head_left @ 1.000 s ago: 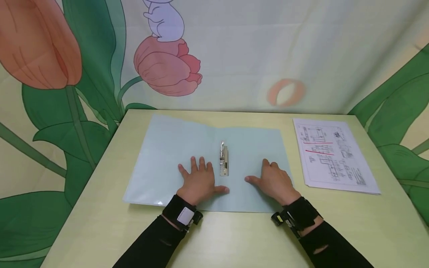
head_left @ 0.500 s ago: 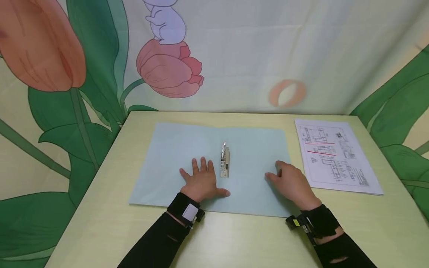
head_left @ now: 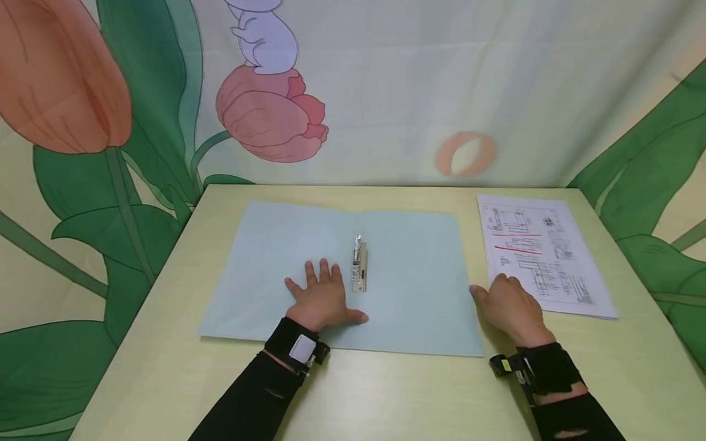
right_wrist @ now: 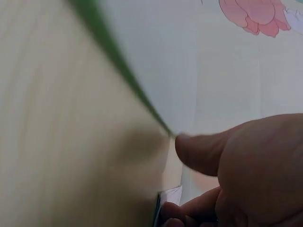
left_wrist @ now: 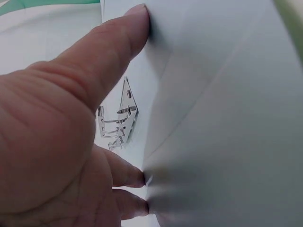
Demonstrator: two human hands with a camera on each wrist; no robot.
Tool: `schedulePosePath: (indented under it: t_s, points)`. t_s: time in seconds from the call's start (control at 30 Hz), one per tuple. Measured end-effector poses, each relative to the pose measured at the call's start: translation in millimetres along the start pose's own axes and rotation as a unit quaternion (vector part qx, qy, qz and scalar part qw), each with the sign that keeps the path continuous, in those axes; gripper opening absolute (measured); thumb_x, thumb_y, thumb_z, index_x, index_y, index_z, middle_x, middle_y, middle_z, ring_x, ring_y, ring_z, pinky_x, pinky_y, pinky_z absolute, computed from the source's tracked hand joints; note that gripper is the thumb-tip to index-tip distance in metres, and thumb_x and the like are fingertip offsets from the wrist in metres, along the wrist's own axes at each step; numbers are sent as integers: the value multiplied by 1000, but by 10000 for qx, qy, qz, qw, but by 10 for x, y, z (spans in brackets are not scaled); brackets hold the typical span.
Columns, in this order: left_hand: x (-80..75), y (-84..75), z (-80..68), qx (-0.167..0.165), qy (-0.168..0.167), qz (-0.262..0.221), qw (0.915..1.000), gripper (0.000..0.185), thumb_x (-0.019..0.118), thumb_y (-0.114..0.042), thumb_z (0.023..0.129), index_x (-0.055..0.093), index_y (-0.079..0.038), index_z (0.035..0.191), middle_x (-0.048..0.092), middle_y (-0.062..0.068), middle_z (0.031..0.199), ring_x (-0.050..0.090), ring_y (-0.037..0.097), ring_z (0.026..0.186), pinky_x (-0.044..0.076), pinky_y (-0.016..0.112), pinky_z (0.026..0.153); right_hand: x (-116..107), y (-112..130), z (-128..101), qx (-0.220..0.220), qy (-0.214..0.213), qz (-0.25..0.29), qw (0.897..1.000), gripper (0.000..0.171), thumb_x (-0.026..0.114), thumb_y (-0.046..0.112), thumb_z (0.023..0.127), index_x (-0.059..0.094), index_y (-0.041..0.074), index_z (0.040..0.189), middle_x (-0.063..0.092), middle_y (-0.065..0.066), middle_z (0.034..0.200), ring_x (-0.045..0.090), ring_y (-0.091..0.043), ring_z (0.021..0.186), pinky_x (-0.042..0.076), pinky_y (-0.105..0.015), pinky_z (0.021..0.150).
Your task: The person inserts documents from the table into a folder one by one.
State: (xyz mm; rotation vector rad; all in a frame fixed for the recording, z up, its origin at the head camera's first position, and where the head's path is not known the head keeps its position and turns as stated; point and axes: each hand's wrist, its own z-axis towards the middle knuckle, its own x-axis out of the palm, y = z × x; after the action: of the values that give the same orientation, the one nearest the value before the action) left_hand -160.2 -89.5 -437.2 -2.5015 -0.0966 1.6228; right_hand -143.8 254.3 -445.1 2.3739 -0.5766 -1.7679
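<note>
A pale blue folder (head_left: 408,275) lies spread flat on the table, with a metal clip (head_left: 359,265) along its spine. My left hand (head_left: 322,295) lies flat with spread fingers on the folder's left half, just left of the clip; the left wrist view shows the thumb and the metal clip (left_wrist: 118,124) beside it. My right hand (head_left: 510,306) rests on the table between the folder's right edge and a stack of printed sheets (head_left: 543,251), fingers relaxed and reaching the stack's near corner. It holds nothing.
The yellow-green table (head_left: 386,392) ends at a cloth backdrop printed with tulips and leaves on three sides. The printed sheets carry diagrams with red lines and lie at the far right. The right wrist view is blurred.
My right hand has slid off the folder's right half to the right, onto the table by the printed sheets. The left hand stays pressed on the folder, which now lies flatter.
</note>
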Motion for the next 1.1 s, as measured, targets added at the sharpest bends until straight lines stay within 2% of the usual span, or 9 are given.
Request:
schedulePosePath:
  t_s: [0.13,0.3,0.4,0.53,0.6,0.7,0.83,0.97,1.1]
  points:
    - [-11,-6,6,18,5,-2,10000,128,78,-74,79,19,-4,168,7,22,176,-1,49,162,7,86,116,25,107,39,-88,-29,-53,9999,61,46,32,110,47,-24,134,57,-34,112,55,-39,91,48,-47,72]
    - [-33,26,36,41,-44,51,10000,129,79,-75,78,20,-4,168,8,22,176,0,49,162,7,86,116,1,100,81,-367,-315,113,9988,48,45,24,109,58,-19,125,63,-31,104,57,-36,82,46,-42,63]
    - [-45,48,54,-20,-20,57,10000,129,79,-74,78,19,-4,168,8,22,176,0,49,162,6,85,117,-80,-50,94,-267,-734,337,9964,47,49,24,108,61,-16,129,66,-36,116,62,-41,87,46,-43,61]
    - [-57,75,59,-104,57,-2,9999,129,79,-73,79,18,-4,168,7,22,176,-2,49,162,5,85,117,-229,-349,91,209,-1233,400,9913,50,53,25,107,57,-15,137,59,-40,134,62,-57,108,49,-54,66]
    - [-62,89,55,-133,53,1,9999,129,80,-73,79,18,-3,168,7,22,176,-2,49,162,6,85,117,-286,-488,88,399,-1289,397,9901,48,53,25,107,59,-16,132,62,-40,127,61,-58,107,48,-55,65]
    - [-65,102,54,-137,26,22,9999,130,80,-74,78,19,-3,168,7,23,176,-1,49,162,6,86,116,-349,-654,84,642,-1145,351,9907,48,54,29,106,60,-18,119,62,-38,109,60,-52,95,45,-51,61]
    - [-66,106,55,-103,-9,7,9999,130,80,-73,78,20,-3,168,8,23,176,0,50,161,6,86,116,-374,-769,99,1041,-855,372,9902,61,58,40,105,54,-21,112,46,-35,98,52,-44,84,42,-49,61]
    - [-74,101,48,-96,-16,9,10000,129,80,-73,78,20,-2,168,8,23,176,0,50,161,7,86,116,-360,-796,126,1347,-536,504,9882,89,62,58,100,43,-24,128,38,-38,105,48,-47,86,42,-53,68]
    - [-80,92,38,-108,6,27,9999,130,80,-73,78,19,-2,168,8,24,175,0,50,161,7,86,116,-368,-800,143,1340,-278,552,9890,116,63,71,93,26,-26,145,34,-44,111,45,-53,91,42,-58,72]
